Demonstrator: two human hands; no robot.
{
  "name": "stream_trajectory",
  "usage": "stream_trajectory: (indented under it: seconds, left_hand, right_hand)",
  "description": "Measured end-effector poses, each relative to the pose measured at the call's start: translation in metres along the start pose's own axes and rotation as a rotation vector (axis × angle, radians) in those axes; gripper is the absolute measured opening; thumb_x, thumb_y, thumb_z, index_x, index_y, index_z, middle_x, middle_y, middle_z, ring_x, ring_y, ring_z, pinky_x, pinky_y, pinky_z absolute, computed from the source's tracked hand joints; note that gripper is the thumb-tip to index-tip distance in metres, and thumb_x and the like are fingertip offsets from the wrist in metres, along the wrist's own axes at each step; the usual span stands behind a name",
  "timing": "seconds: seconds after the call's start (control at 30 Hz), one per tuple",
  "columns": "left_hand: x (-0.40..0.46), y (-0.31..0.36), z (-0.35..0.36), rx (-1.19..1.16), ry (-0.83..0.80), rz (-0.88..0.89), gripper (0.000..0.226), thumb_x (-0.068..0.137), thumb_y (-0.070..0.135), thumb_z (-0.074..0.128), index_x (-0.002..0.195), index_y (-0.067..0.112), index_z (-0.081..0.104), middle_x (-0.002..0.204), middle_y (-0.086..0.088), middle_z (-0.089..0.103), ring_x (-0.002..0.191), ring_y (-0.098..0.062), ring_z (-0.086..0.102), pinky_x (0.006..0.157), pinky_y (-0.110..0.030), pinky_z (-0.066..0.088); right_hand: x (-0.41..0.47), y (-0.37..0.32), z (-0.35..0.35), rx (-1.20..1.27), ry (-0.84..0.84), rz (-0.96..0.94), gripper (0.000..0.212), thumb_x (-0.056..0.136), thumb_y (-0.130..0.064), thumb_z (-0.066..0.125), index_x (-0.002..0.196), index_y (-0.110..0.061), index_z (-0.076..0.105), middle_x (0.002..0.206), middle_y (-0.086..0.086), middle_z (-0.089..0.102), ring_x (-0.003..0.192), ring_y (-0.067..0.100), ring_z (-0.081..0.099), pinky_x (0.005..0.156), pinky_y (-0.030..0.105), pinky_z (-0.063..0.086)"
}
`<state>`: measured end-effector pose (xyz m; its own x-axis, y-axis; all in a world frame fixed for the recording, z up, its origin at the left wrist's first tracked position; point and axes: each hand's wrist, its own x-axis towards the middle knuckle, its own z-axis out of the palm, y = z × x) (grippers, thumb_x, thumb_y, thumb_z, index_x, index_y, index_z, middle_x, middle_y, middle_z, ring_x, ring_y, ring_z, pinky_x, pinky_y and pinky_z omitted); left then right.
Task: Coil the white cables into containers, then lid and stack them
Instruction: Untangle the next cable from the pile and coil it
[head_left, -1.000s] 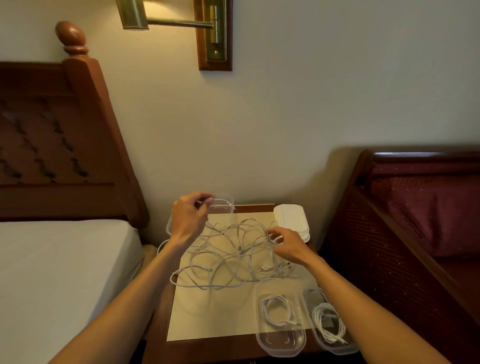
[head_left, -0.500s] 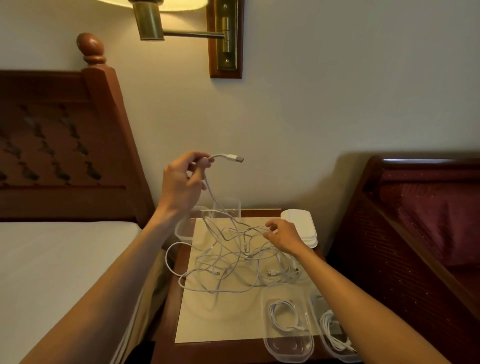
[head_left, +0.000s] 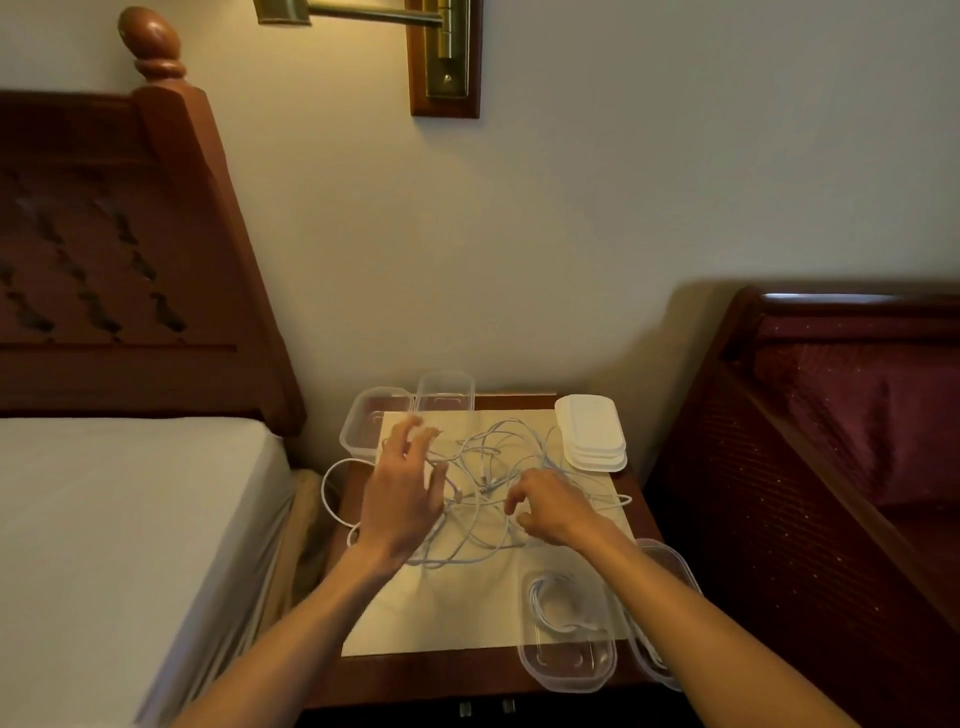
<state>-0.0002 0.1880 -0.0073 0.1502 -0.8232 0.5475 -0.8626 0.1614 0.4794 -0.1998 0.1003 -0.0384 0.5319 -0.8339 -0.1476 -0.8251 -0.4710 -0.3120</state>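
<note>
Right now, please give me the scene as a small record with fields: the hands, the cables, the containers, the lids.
left hand: fingers spread, over the tangle, no grip seen
right hand: fingers loosely curled above the tangle; whether it holds a cable cannot be told
loose cables: white tangle on the cream mat
filled containers: two at the near right, each with a coiled cable, no lids
empty containers: two at the far left
lids: white stack, far right
</note>
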Motion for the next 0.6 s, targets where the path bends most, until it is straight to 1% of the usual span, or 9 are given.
stream_trajectory:
  seconds: [0.07,0.1,0.13,0.2,0.23,0.33,0.4,0.47,0.6]
  left_hand:
    - [-0.030,0.014,0.012,0.071,-0.156,0.285,0.011,0.089,0.025,0.061,0.099,0.020,0.065,0.108,0.001,0.058,0.079,-0.008,0.059,0.056,-0.020,0.050]
    - [-0.046,0.016,0.020,0.134,-0.290,0.353,0.013,0.090,0.031,0.056,0.091,0.022,0.065,0.097,0.005,0.058,0.073,-0.011,0.061,0.050,-0.024,0.048]
    - [-0.060,0.013,0.028,0.197,-0.419,0.362,0.019,0.090,0.036,0.052,0.090,0.023,0.065,0.093,0.006,0.057,0.073,-0.016,0.063,0.048,-0.029,0.046]
    - [-0.077,0.005,0.043,0.318,-0.582,0.224,0.025,0.091,0.036,0.052,0.107,0.020,0.061,0.104,0.003,0.054,0.085,-0.023,0.063,0.054,-0.036,0.045]
    - [-0.081,0.003,0.048,0.362,-0.634,0.151,0.028,0.089,0.032,0.058,0.113,0.018,0.058,0.108,0.000,0.051,0.086,-0.026,0.062,0.054,-0.038,0.045]
    - [-0.081,0.007,0.057,0.458,-0.684,0.136,0.023,0.078,0.016,0.070,0.099,0.017,0.060,0.099,-0.002,0.052,0.072,-0.025,0.061,0.047,-0.037,0.046]
    - [-0.074,0.009,0.060,0.471,-0.660,0.116,0.018,0.088,0.012,0.054,0.105,0.015,0.060,0.108,-0.004,0.056,0.085,-0.028,0.061,0.060,-0.040,0.047]
    - [-0.066,0.014,0.059,0.408,-0.637,0.065,0.022,0.094,0.018,0.048,0.108,0.017,0.064,0.111,-0.002,0.062,0.094,-0.027,0.063,0.070,-0.038,0.049]
    - [-0.041,0.033,0.048,0.274,-0.434,0.074,0.028,0.096,0.041,0.046,0.095,0.023,0.068,0.095,0.007,0.066,0.085,-0.017,0.064,0.066,-0.030,0.047]
  right_hand:
    - [0.002,0.001,0.009,-0.008,0.032,0.031,0.029,0.084,-0.008,0.063,0.104,-0.026,0.071,0.122,-0.001,0.060,0.115,0.021,0.055,0.091,0.038,0.050]
    - [0.003,0.001,0.011,0.042,0.086,0.050,0.028,0.082,-0.005,0.061,0.098,-0.025,0.071,0.116,-0.002,0.062,0.110,0.021,0.058,0.088,0.038,0.052]
    - [0.002,0.001,0.011,0.116,0.152,0.086,0.024,0.081,-0.005,0.059,0.088,-0.025,0.070,0.105,-0.003,0.065,0.100,0.020,0.061,0.081,0.039,0.054]
    - [-0.002,0.003,0.013,0.278,0.338,0.191,0.016,0.078,-0.011,0.056,0.070,-0.023,0.062,0.084,-0.005,0.064,0.078,0.019,0.061,0.065,0.037,0.054]
    - [-0.005,0.005,0.015,0.341,0.445,0.236,0.013,0.077,-0.012,0.055,0.069,-0.022,0.058,0.080,-0.006,0.061,0.072,0.017,0.059,0.061,0.035,0.052]
    - [-0.009,0.020,0.016,0.468,0.614,0.328,0.018,0.077,-0.008,0.062,0.086,-0.023,0.055,0.091,-0.008,0.056,0.078,0.014,0.056,0.065,0.034,0.051]
    - [-0.003,0.036,0.015,0.516,0.511,0.390,0.028,0.081,-0.006,0.063,0.105,-0.020,0.059,0.105,-0.003,0.058,0.094,0.018,0.057,0.079,0.035,0.051]
    - [0.006,0.048,0.015,0.476,0.322,0.407,0.031,0.086,-0.008,0.061,0.115,-0.017,0.065,0.116,0.003,0.063,0.107,0.023,0.059,0.089,0.036,0.050]
    - [0.014,0.057,0.016,0.376,0.147,0.384,0.027,0.091,-0.017,0.059,0.115,-0.021,0.068,0.117,0.004,0.066,0.105,0.024,0.062,0.090,0.042,0.053]
